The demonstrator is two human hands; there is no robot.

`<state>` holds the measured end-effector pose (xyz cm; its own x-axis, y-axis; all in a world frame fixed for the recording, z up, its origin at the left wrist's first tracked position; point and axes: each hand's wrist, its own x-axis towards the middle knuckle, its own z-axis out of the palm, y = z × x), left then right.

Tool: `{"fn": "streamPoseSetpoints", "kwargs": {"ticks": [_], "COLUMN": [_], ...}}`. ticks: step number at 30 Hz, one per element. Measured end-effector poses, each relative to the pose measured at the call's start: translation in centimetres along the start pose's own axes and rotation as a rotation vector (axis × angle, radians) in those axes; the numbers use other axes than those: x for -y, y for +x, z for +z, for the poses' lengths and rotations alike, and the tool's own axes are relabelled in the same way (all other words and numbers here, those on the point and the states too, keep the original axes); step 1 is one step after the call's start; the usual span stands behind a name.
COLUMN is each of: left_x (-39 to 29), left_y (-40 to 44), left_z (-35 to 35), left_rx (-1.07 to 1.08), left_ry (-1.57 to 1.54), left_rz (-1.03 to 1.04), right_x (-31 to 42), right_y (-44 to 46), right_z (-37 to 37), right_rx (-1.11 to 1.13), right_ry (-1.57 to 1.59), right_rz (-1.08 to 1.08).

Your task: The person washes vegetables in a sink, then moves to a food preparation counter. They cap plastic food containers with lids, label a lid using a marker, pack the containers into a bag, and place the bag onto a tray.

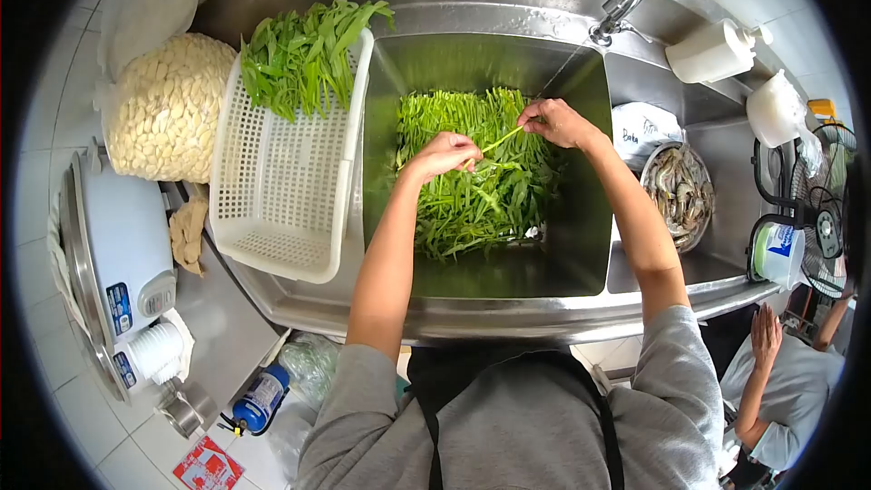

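Head view — slender yellow-green stem point(502, 140), nearly straight — above leafy greens point(481, 209).

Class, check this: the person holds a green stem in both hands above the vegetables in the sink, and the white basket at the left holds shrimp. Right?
Not quite: the head view shows leafy greens in the white basket, not shrimp. The rest stands: the left hand and right hand hold a green stem above the vegetables in the sink.
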<state>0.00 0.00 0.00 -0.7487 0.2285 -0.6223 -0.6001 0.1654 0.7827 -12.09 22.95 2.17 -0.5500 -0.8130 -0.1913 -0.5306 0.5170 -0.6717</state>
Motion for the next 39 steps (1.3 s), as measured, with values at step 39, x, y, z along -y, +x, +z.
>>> {"fn": "streamPoseSetpoints", "kwargs": {"ticks": [39], "left_x": [5.4], "left_y": [-12.0], "left_z": [3.0], "left_rx": [-0.486], "left_ry": [-0.006], "left_rz": [0.538], "right_x": [-3.8], "right_y": [3.8], "right_z": [25.6], "right_rx": [0.168], "right_ry": [-0.185], "right_rz": [-0.243]}}
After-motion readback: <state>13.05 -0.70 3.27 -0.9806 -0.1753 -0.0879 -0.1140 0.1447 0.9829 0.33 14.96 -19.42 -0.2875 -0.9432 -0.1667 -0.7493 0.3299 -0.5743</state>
